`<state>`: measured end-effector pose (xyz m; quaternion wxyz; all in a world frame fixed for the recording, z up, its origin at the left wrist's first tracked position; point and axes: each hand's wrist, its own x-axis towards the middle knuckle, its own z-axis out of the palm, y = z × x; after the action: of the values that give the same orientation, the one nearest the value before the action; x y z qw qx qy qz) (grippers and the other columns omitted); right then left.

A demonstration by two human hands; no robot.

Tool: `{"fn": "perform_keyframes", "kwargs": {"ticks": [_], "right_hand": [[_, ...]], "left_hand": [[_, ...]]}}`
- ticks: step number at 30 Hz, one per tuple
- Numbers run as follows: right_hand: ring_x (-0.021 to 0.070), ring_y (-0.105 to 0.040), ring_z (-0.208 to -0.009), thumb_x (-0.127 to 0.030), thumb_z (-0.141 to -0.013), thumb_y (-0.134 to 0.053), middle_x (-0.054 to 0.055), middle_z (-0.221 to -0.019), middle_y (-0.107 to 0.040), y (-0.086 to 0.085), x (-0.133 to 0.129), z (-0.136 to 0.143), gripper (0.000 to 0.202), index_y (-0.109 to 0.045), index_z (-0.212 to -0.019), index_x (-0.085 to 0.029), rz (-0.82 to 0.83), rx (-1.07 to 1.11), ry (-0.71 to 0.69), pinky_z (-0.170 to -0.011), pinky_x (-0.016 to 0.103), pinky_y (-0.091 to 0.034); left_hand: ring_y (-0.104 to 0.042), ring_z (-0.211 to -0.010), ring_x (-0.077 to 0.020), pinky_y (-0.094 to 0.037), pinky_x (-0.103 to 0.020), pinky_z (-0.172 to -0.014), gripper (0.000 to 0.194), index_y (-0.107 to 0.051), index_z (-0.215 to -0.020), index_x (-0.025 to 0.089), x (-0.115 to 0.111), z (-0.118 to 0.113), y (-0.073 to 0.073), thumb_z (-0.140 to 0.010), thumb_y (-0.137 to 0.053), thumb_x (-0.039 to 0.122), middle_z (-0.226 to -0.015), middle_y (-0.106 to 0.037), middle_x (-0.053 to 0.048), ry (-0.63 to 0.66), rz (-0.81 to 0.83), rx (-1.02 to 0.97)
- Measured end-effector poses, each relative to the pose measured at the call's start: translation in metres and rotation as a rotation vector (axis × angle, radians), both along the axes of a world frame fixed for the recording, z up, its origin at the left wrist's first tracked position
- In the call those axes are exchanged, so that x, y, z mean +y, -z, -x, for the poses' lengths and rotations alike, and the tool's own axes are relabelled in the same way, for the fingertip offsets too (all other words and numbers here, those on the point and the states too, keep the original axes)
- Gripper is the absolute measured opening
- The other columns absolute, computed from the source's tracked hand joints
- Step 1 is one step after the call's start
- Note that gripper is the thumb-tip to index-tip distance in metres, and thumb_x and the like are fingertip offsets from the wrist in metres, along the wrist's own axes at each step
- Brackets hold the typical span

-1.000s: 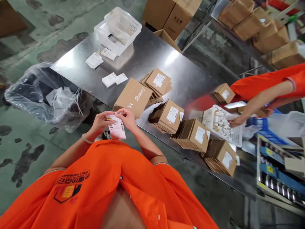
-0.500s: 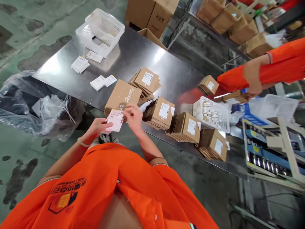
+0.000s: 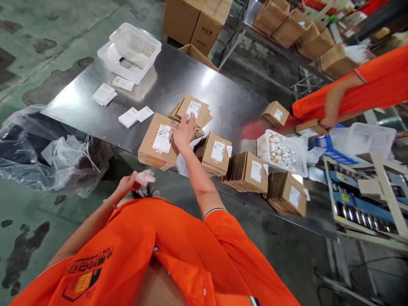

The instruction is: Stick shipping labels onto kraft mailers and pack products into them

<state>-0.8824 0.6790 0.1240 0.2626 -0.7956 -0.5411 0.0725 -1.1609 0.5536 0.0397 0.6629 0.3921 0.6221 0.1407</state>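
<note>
A shipping label (image 3: 162,138) now lies on the top flat cardboard box (image 3: 149,135) of the near stack, beside the table's front edge. My right hand (image 3: 185,132) is over the right side of that stack, fingers apart, with its fingertips by the labelled stack of smaller folded boxes (image 3: 192,106) behind. Whether the fingertips touch that stack, I cannot tell. Lower down, in front of the table, my left hand (image 3: 128,182) is closed on a pinkish slip of label backing paper (image 3: 145,177), which is blurred.
Labelled box stacks (image 3: 217,152) run rightward along the steel table (image 3: 223,94). Label piles (image 3: 128,117) and a white basket (image 3: 140,72) are on the left. A basket of small items (image 3: 282,151) stands right, near a co-worker's hand (image 3: 330,121). A plastic bag (image 3: 70,155) hangs left.
The label has left my hands and is on the top box. My right hand has moved up and right over the stack; my left hand has dropped lower with the backing paper.
</note>
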Motion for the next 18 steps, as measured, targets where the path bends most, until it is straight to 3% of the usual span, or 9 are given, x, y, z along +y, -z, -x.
{"fn": "perform_keyframes", "kwargs": {"ticks": [2,4,6,7,8,11,13,15,18], "right_hand": [[0.0350,-0.020,-0.178,-0.025,-0.108,-0.063,0.022,-0.188,-0.030,0.002,-0.012,0.019,0.070,-0.045,-0.174,-0.011,0.005,-0.101,-0.170,-0.144,0.058,-0.020],[0.0323,-0.019,-0.180,-0.032,-0.112,-0.058,0.021,-0.190,-0.028,0.007,-0.017,0.037,0.073,-0.039,-0.178,-0.004,0.117,-0.150,-0.395,-0.146,0.052,-0.015],[0.0335,-0.019,-0.180,-0.037,-0.114,-0.056,0.022,-0.190,-0.023,0.011,-0.014,0.043,0.078,-0.034,-0.179,0.001,0.248,-0.162,-0.503,-0.147,0.051,-0.015],[0.0340,-0.018,-0.180,-0.037,-0.115,-0.055,0.023,-0.190,-0.021,0.012,-0.010,0.041,0.078,-0.033,-0.179,0.003,0.287,-0.159,-0.486,-0.146,0.051,-0.014],[0.0343,-0.019,-0.180,-0.036,-0.116,-0.053,0.024,-0.190,-0.020,0.011,-0.006,0.034,0.077,-0.032,-0.179,0.004,0.308,-0.149,-0.424,-0.146,0.051,-0.013],[0.0361,-0.024,-0.178,-0.030,-0.116,-0.050,0.029,-0.188,-0.026,0.008,-0.004,-0.001,0.069,-0.039,-0.175,0.005,0.251,-0.077,-0.096,-0.145,0.054,-0.014],[0.0381,-0.034,-0.173,-0.029,-0.114,-0.054,0.032,-0.183,-0.036,0.013,-0.019,-0.025,0.063,-0.050,-0.168,0.002,0.154,0.004,0.050,-0.142,0.056,-0.025],[0.0389,-0.050,-0.161,-0.032,-0.107,-0.064,0.033,-0.169,-0.054,0.026,-0.044,-0.040,0.053,-0.063,-0.153,-0.005,0.073,0.112,0.084,-0.132,0.056,-0.042],[0.0334,-0.072,-0.122,-0.031,-0.097,-0.073,0.021,-0.128,-0.078,0.052,-0.081,-0.048,0.032,-0.073,-0.126,-0.017,-0.014,0.296,0.059,-0.107,0.050,-0.061]], "left_hand": [[-0.069,-0.069,-0.0237,-0.057,-0.031,-0.067,0.051,-0.065,-0.065,0.019,0.000,0.011,-0.002,-0.102,-0.062,0.054,-0.060,-0.066,-0.007,0.062,-0.218,0.138],[-0.065,-0.070,-0.0208,-0.051,-0.027,-0.065,0.041,-0.064,-0.064,0.020,0.008,0.016,-0.013,-0.097,-0.064,0.043,-0.060,-0.061,-0.003,0.158,-0.415,0.187],[-0.063,-0.068,-0.0187,-0.048,-0.025,-0.064,0.022,-0.074,-0.078,0.019,0.023,0.010,-0.030,-0.091,-0.068,0.036,-0.062,-0.062,0.000,0.224,-0.512,0.192],[-0.063,-0.066,-0.0182,-0.049,-0.025,-0.064,0.019,-0.079,-0.095,0.018,0.031,0.004,-0.038,-0.090,-0.069,0.033,-0.064,-0.064,0.002,0.230,-0.538,0.188],[-0.064,-0.063,-0.0181,-0.050,-0.025,-0.064,0.033,-0.080,-0.117,0.018,0.039,-0.003,-0.046,-0.089,-0.069,0.031,-0.065,-0.066,0.003,0.229,-0.558,0.190],[-0.066,-0.055,-0.0197,-0.053,-0.027,-0.065,0.076,-0.058,-0.162,0.011,0.057,-0.025,-0.063,-0.088,-0.068,0.023,-0.061,-0.067,0.006,0.192,-0.545,0.202],[-0.067,-0.054,-0.0211,-0.054,-0.028,-0.068,0.080,-0.054,-0.167,0.007,0.060,-0.036,-0.068,-0.089,-0.067,0.021,-0.056,-0.064,0.006,0.184,-0.531,0.208],[-0.068,-0.056,-0.0221,-0.054,-0.029,-0.073,0.075,-0.061,-0.163,0.007,0.059,-0.043,-0.070,-0.090,-0.067,0.022,-0.052,-0.061,0.006,0.207,-0.554,0.213],[-0.067,-0.058,-0.0225,-0.055,-0.030,-0.078,0.069,-0.071,-0.155,0.011,0.054,-0.050,-0.073,-0.087,-0.070,0.024,-0.051,-0.060,0.006,0.273,-0.563,0.188]]}}
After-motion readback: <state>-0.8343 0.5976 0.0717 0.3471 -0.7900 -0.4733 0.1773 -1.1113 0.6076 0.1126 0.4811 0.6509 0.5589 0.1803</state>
